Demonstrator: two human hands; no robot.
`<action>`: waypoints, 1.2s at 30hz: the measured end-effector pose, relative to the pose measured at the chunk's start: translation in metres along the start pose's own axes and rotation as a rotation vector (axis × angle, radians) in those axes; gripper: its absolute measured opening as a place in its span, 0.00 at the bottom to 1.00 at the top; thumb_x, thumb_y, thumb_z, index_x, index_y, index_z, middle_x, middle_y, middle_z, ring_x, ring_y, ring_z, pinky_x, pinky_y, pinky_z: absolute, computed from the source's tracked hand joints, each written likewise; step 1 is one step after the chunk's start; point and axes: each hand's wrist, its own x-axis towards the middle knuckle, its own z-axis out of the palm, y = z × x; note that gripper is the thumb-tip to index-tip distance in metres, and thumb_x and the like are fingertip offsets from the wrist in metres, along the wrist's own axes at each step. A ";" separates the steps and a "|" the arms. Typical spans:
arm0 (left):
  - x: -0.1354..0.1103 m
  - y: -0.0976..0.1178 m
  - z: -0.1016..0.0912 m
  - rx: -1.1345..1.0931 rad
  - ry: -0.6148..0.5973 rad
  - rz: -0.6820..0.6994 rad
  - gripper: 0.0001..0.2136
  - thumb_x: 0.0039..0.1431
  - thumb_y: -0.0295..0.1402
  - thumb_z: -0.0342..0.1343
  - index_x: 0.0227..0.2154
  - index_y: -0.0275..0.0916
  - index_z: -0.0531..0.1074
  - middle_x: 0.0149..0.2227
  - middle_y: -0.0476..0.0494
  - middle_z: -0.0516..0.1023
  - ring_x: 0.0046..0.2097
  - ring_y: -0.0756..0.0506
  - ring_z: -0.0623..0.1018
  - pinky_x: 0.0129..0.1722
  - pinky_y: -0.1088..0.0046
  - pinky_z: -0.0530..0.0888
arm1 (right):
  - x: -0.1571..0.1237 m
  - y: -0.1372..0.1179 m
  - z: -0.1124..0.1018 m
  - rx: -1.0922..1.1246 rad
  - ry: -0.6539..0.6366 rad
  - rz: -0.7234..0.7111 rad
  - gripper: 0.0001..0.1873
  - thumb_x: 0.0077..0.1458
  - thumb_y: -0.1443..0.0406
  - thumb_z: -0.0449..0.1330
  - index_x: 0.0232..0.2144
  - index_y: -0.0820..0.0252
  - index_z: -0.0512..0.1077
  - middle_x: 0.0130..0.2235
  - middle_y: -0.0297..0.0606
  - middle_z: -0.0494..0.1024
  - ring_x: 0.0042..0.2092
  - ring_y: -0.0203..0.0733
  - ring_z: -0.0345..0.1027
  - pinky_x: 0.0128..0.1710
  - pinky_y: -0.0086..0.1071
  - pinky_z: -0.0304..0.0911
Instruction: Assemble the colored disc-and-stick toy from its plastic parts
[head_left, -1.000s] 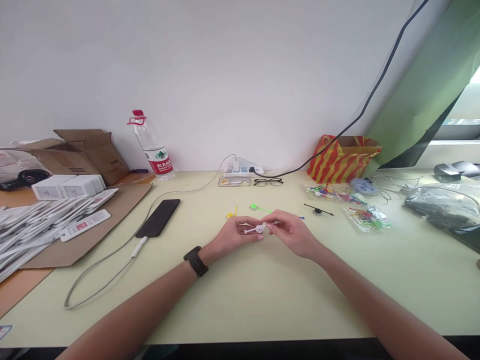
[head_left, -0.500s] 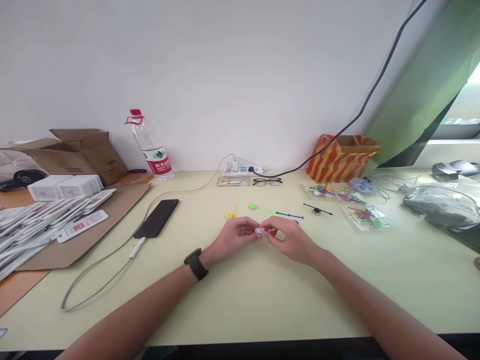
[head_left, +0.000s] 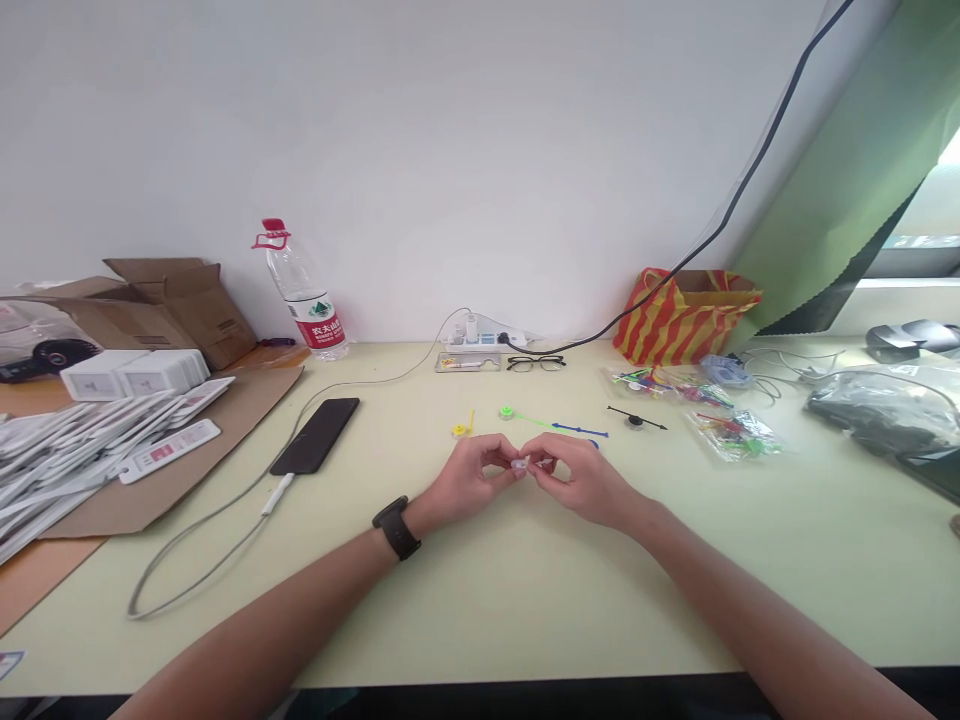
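Some white plastic [head_left: 519,464]: left hand [head_left: 465,482] and right hand [head_left: 579,478] both pinched it (mostly hidden tbh)
Blue stick [head_left: 580,430]: lay just past the right hand

The left forearm [head_left: 300,608] and right forearm [head_left: 739,590] slant inward; the left hand [head_left: 466,481] and right hand [head_left: 588,477] nearly meet, both pinched, fingers [head_left: 535,444] curled.
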 end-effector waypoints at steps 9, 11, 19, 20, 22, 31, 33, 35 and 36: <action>0.002 0.005 -0.008 -0.253 0.001 -0.163 0.12 0.64 0.40 0.65 0.40 0.36 0.80 0.43 0.37 0.84 0.47 0.41 0.82 0.50 0.63 0.77 | 0.007 -0.003 -0.007 0.106 0.049 0.108 0.07 0.64 0.64 0.59 0.43 0.53 0.75 0.38 0.36 0.81 0.38 0.41 0.73 0.35 0.33 0.67; 0.003 0.004 -0.011 -0.303 -0.007 -0.186 0.12 0.63 0.40 0.66 0.40 0.35 0.80 0.44 0.36 0.84 0.47 0.41 0.82 0.49 0.64 0.77 | 0.007 -0.003 -0.008 0.121 0.063 0.126 0.07 0.64 0.63 0.60 0.43 0.53 0.75 0.40 0.37 0.81 0.39 0.41 0.74 0.35 0.33 0.67; 0.006 -0.005 -0.013 -0.389 0.084 -0.213 0.14 0.56 0.38 0.72 0.43 0.38 0.82 0.40 0.42 0.84 0.44 0.43 0.83 0.53 0.59 0.77 | 0.005 -0.005 -0.011 0.049 0.262 0.127 0.09 0.65 0.58 0.59 0.45 0.53 0.74 0.39 0.40 0.79 0.34 0.42 0.70 0.27 0.33 0.63; 0.006 -0.006 -0.014 -0.387 0.090 -0.220 0.15 0.56 0.38 0.72 0.43 0.37 0.82 0.40 0.42 0.84 0.44 0.43 0.83 0.54 0.58 0.77 | 0.005 -0.006 -0.012 0.069 0.252 0.131 0.10 0.66 0.57 0.58 0.45 0.53 0.74 0.37 0.39 0.79 0.34 0.42 0.71 0.28 0.34 0.63; 0.006 -0.007 -0.014 -0.390 0.095 -0.224 0.15 0.56 0.39 0.72 0.43 0.37 0.82 0.41 0.41 0.85 0.45 0.42 0.83 0.56 0.56 0.76 | 0.005 -0.009 -0.012 0.108 0.216 0.121 0.11 0.68 0.56 0.56 0.47 0.53 0.72 0.39 0.40 0.80 0.35 0.43 0.72 0.30 0.35 0.65; 0.007 -0.008 -0.016 -0.399 0.155 -0.240 0.17 0.53 0.40 0.74 0.42 0.35 0.83 0.40 0.39 0.85 0.42 0.43 0.83 0.53 0.58 0.78 | -0.003 -0.019 0.000 0.146 0.184 0.121 0.28 0.70 0.52 0.52 0.67 0.49 0.52 0.41 0.41 0.78 0.37 0.45 0.69 0.36 0.39 0.69; 0.007 -0.007 -0.015 -0.391 0.176 -0.239 0.18 0.53 0.40 0.74 0.42 0.35 0.83 0.39 0.39 0.85 0.41 0.43 0.83 0.52 0.59 0.79 | -0.002 -0.020 -0.003 0.275 0.123 0.232 0.21 0.72 0.49 0.47 0.59 0.50 0.60 0.24 0.28 0.66 0.25 0.42 0.59 0.26 0.35 0.60; 0.007 -0.005 -0.015 -0.380 0.197 -0.240 0.18 0.52 0.40 0.74 0.41 0.34 0.83 0.38 0.39 0.84 0.41 0.43 0.83 0.51 0.59 0.79 | 0.000 -0.019 -0.006 0.393 0.105 0.298 0.19 0.72 0.47 0.45 0.50 0.51 0.64 0.19 0.22 0.53 0.21 0.38 0.48 0.22 0.32 0.50; 0.007 -0.004 -0.015 -0.377 0.201 -0.241 0.18 0.52 0.40 0.74 0.41 0.34 0.83 0.37 0.39 0.84 0.41 0.43 0.83 0.51 0.59 0.79 | 0.001 -0.019 -0.007 0.423 0.127 0.297 0.19 0.71 0.46 0.47 0.48 0.51 0.64 0.19 0.22 0.51 0.21 0.37 0.46 0.22 0.32 0.47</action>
